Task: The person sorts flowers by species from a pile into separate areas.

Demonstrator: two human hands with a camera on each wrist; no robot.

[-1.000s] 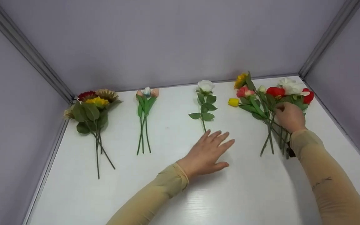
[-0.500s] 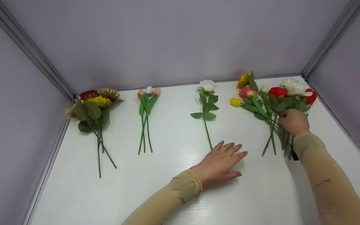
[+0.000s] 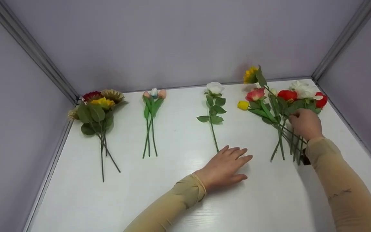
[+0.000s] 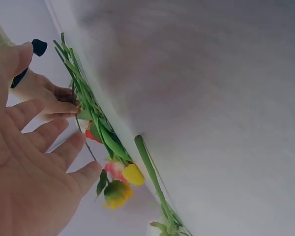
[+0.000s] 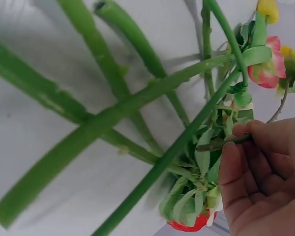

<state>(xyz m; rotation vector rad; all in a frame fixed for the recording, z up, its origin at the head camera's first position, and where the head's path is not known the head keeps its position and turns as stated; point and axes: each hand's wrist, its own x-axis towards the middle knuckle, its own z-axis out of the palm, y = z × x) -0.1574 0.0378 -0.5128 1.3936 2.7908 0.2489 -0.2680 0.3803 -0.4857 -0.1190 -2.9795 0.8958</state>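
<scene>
A mixed pile of artificial flowers lies at the right of the white table: red, white and pink heads and a yellow tulip. My right hand reaches into the pile, and its fingertips pinch a thin stem. That stem seems to belong to the yellow sunflower, whose head stands raised above the pile. My left hand lies flat and open on the table, holding nothing. It is just below the stem end of a single white rose.
Three tulips lie left of the rose. A bunch of sunflowers lies near the table's left edge. Grey walls enclose the table at the back and on both sides. Thick green stems cross under my right hand.
The sunflower head has risen from the pile as my right hand moved up a little. My left hand slid right, away from the rose stem, then stayed still.
</scene>
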